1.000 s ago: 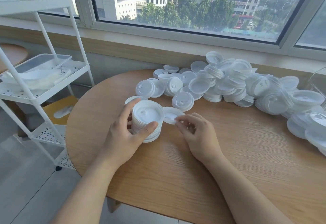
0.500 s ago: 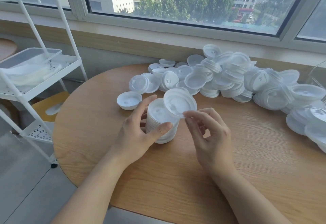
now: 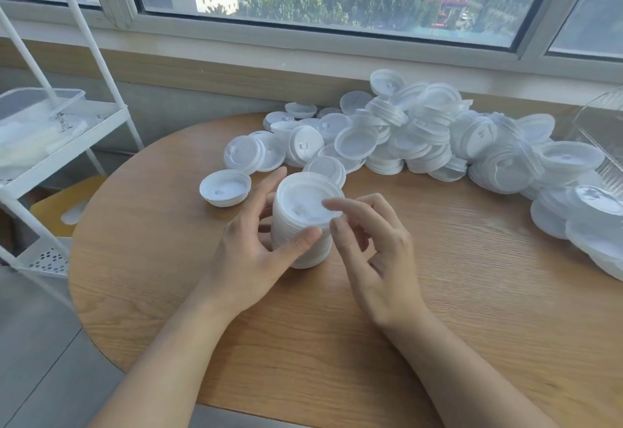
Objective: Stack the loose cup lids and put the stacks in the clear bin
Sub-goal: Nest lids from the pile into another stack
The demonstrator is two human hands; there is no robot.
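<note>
A stack of white cup lids (image 3: 305,205) stands on the round wooden table (image 3: 438,309) in front of me. My left hand (image 3: 249,252) wraps around the stack's left and front side, thumb pressed on its front. My right hand (image 3: 374,245) hovers at the stack's right with fingers spread, its index fingertip over the top lid's rim and nothing held. A single lid (image 3: 225,188) lies upside down to the left of the stack. A big heap of loose lids (image 3: 421,137) runs along the table's far side to the right edge. The clear bin (image 3: 600,130) shows partly at the right edge.
A white metal trolley (image 3: 64,144) stands left of the table, with a plastic tub (image 3: 37,107) on its shelf. A window sill and wall run just behind the lid heap. A yellow stool (image 3: 64,211) sits below the trolley side.
My right hand picked up a loose lid beside the stack, carried it over, set it on top and let go. The left hand stayed on the stack.
</note>
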